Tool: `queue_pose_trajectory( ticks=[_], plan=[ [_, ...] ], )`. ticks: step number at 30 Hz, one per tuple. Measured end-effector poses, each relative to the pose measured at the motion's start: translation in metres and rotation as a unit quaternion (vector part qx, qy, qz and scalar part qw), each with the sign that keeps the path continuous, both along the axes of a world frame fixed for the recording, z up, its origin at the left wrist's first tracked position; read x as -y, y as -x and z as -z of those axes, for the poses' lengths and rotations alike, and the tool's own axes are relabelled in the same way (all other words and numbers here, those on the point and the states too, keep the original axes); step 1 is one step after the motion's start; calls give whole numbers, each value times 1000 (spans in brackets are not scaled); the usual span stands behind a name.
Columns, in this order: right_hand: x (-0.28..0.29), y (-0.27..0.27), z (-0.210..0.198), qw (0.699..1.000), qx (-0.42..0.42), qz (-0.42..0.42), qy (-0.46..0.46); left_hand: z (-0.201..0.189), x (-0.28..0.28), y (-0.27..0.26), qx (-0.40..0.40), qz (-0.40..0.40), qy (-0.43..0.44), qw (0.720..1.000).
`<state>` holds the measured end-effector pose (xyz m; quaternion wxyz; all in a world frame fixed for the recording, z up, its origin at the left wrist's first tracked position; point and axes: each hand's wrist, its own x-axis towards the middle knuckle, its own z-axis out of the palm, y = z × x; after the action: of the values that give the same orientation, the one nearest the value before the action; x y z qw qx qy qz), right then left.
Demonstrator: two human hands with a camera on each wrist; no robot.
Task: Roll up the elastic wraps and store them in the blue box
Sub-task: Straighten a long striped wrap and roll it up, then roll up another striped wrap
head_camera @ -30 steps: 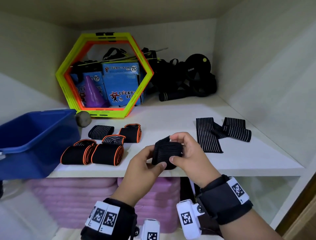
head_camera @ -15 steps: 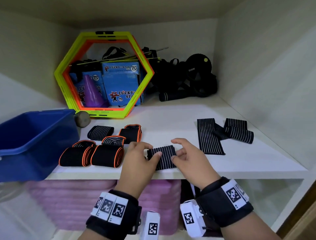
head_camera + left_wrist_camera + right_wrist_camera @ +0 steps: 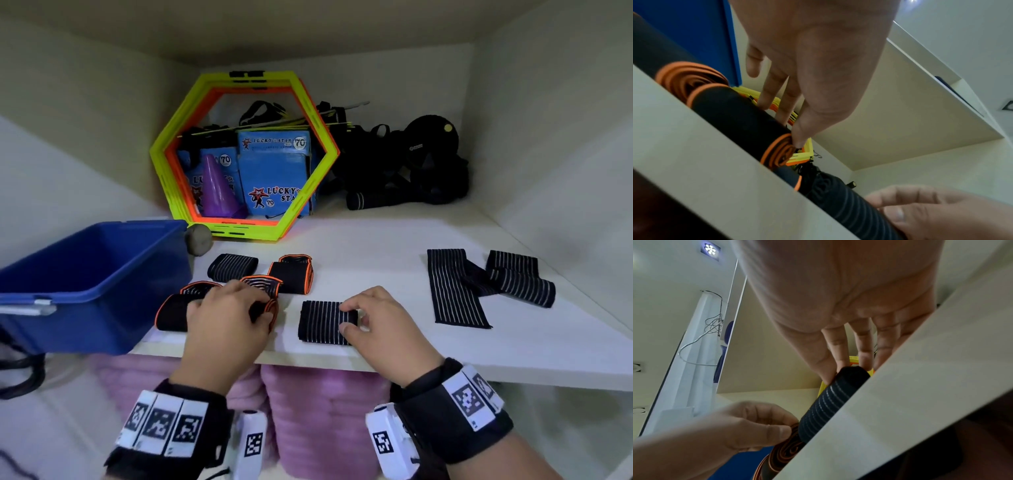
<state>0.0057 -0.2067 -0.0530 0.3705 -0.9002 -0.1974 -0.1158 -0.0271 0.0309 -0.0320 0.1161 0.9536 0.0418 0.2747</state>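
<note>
A rolled black striped wrap (image 3: 320, 322) lies near the front edge of the white shelf (image 3: 376, 274). My right hand (image 3: 346, 318) pinches its right end between thumb and fingers, as the right wrist view shows on the roll (image 3: 828, 402). My left hand (image 3: 253, 305) curls over an orange-edged rolled wrap (image 3: 740, 113), with the thumb at its right end. Several more rolled wraps (image 3: 291, 274) lie behind it. The blue box (image 3: 85, 284) stands at the left. Two unrolled striped wraps (image 3: 455, 287) lie flat at the right.
A yellow and orange hexagon frame (image 3: 246, 154) with blue packets and a purple cone stands at the back. Black straps and gear (image 3: 411, 168) are piled at the back right. Walls close in both sides. Pink mats (image 3: 308, 411) lie on the shelf below.
Both hands held the striped roll in the air, then set it down on the shelf. My left hand has moved left onto the orange-edged roll; my right stays at the striped roll.
</note>
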Motion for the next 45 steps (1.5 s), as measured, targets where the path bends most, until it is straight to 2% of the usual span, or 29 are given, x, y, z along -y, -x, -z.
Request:
queue_pose_trajectory(
  ticks=[4, 7, 11, 13, 18, 21, 24, 28, 31, 33, 36, 40, 45],
  plan=[
    [-22, 0, 0, 1000, -3, -15, 16, 2, -13, -1, -25, -5, -31, 999],
    [-27, -1, -1, 1000, -6, -22, 11, -13, -14, -8, -41, 1, -63, 997],
    [-18, 2, -5, 999, -22, -23, -31, -49, -10, -45, -66, 73, -87, 991],
    [-5, 4, -11, 999, -21, -2, -25, -64, -6, -72, -107, 119, -116, 980],
    [53, 2, -28, 989, -44, 97, 106, -79, 14, -130, -221, 187, -234, 928],
    [81, 2, -33, 957, -89, 153, 230, -72, 25, -149, -267, 186, -299, 897],
    [91, 3, -34, 930, -114, 150, 317, -66, 33, -157, -279, 165, -335, 885],
    [90, 8, -34, 919, -116, 121, 357, -68, 32, -161, -306, 125, -352, 876],
    [90, 12, -36, 924, -121, 86, 352, -74, 30, -159, -320, 102, -361, 870],
    [96, 15, -43, 939, -128, 54, 313, -80, 36, -156, -331, 106, -364, 864],
    [116, 19, -65, 959, -159, 35, 233, -96, 58, -148, -309, 140, -340, 877],
    [161, 1, -83, 953, -165, 111, 229, -121, 112, -130, -275, 228, -304, 883],
    [191, -31, -78, 918, -158, 203, 303, -114, 197, -99, -276, 334, -285, 855]
  ],
)
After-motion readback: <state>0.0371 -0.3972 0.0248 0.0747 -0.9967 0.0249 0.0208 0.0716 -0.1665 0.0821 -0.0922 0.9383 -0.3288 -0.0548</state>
